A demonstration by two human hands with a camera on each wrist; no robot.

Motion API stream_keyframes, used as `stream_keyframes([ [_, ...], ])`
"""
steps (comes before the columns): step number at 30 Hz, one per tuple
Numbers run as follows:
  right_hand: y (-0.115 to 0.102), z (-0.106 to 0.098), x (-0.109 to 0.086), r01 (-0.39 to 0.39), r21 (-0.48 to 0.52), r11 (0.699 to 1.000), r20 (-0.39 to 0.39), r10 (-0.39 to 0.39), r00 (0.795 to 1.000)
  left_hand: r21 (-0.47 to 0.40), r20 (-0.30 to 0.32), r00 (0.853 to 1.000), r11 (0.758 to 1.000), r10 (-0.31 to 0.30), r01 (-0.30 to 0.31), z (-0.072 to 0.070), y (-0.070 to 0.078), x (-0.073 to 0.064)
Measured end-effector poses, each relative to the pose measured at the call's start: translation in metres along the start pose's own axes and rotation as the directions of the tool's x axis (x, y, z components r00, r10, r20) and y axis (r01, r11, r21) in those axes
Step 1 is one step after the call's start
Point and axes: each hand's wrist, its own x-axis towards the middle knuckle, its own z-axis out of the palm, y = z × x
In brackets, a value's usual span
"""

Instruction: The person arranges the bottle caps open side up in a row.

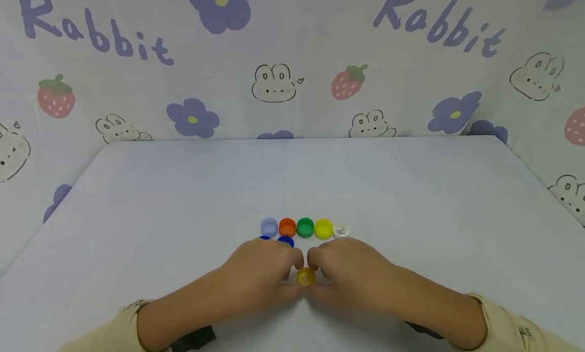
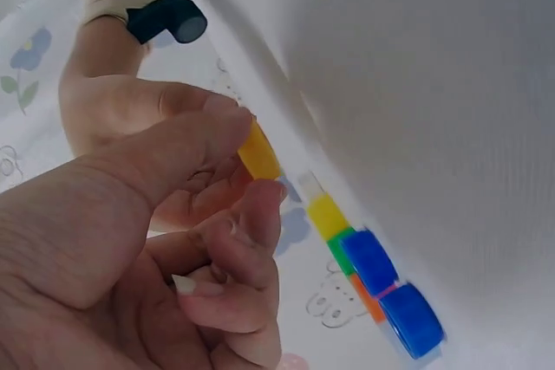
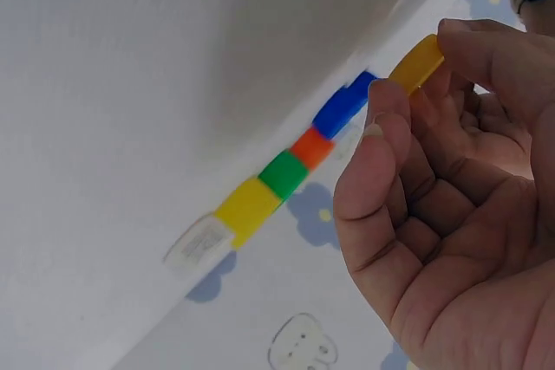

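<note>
An amber-yellow bottle cap [image 1: 305, 277] is between my two hands, near the front of the table. My left hand [image 1: 262, 270] pinches it by thumb and forefinger, the other fingers folded in. From the opposite side my right hand [image 1: 358, 270] pinches the same cap; in the right wrist view its thumb and forefinger are at the cap's edges. Just beyond the left hand are two dark blue caps [image 2: 370, 262], partly hidden by that hand in the head view.
Behind the hands runs a row of touching caps: light blue [image 1: 269, 227], orange [image 1: 287, 227], green [image 1: 305, 227], yellow [image 1: 323, 228] and white [image 1: 341, 230]. They lie on a white-covered table [image 1: 183, 199]. A printed cloth [image 1: 311, 42] hangs behind it.
</note>
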Motion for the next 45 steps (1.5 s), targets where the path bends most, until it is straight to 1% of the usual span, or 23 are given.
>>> stream_keyframes([
  [3,0.006,-0.004,0.005,0.004,-0.021,1.0,-0.059,-0.005,0.998,0.04,-0.06,0.998,0.999,0.021,-0.018,-0.002,-0.003,0.007],
  [6,0.011,-0.008,0.01,0.017,-0.049,0.999,-0.115,-0.022,0.993,0.08,-0.123,0.991,0.996,0.046,-0.036,-0.001,-0.007,0.015],
  [10,0.018,-0.011,0.017,0.056,-0.073,0.996,-0.169,-0.068,0.983,0.12,-0.213,0.973,0.991,0.084,-0.059,0.001,-0.012,0.021],
  [11,0.019,-0.012,0.018,0.063,-0.076,0.995,-0.176,-0.076,0.982,0.123,-0.23,0.969,0.99,0.093,-0.066,0.002,-0.013,0.022],
  [13,0.021,-0.012,0.02,0.071,-0.076,0.995,-0.182,-0.084,0.98,0.134,-0.246,0.964,0.989,0.099,-0.068,0.002,-0.015,0.025],
  [16,0.023,-0.011,0.024,0.061,-0.066,0.996,-0.178,-0.072,0.981,0.137,-0.252,0.962,0.988,0.1,-0.066,0.003,-0.016,0.027],
  [24,0.026,-0.007,0.029,0.027,-0.055,0.998,-0.156,-0.035,0.987,0.168,-0.236,0.967,0.984,0.099,-0.059,0.005,-0.017,0.029],
  [27,0.026,-0.007,0.029,0.013,-0.046,0.999,-0.143,-0.019,0.99,0.17,-0.231,0.969,0.984,0.086,-0.047,0.005,-0.017,0.03],
  [36,0.027,-0.005,0.03,0.019,-0.049,0.999,-0.139,-0.025,0.99,0.164,-0.226,0.972,0.986,0.071,-0.033,0.004,-0.017,0.031],
  [38,0.026,-0.005,0.029,0.007,-0.053,0.999,-0.135,-0.014,0.991,0.166,-0.23,0.971,0.986,0.069,-0.031,0.004,-0.016,0.03],
  [41,0.025,-0.005,0.025,-0.02,-0.072,0.997,-0.126,0.011,0.992,0.194,-0.237,0.969,0.981,0.067,-0.02,0.004,-0.014,0.026],
  [43,0.022,-0.005,0.022,-0.039,-0.084,0.996,-0.115,0.029,0.993,0.204,-0.218,0.974,0.979,0.054,-0.008,0.003,-0.012,0.021],
  [45,0.018,-0.005,0.017,-0.049,-0.093,0.994,-0.092,0.04,0.995,0.2,-0.18,0.983,0.98,0.027,0.01,0.001,-0.01,0.016],
])
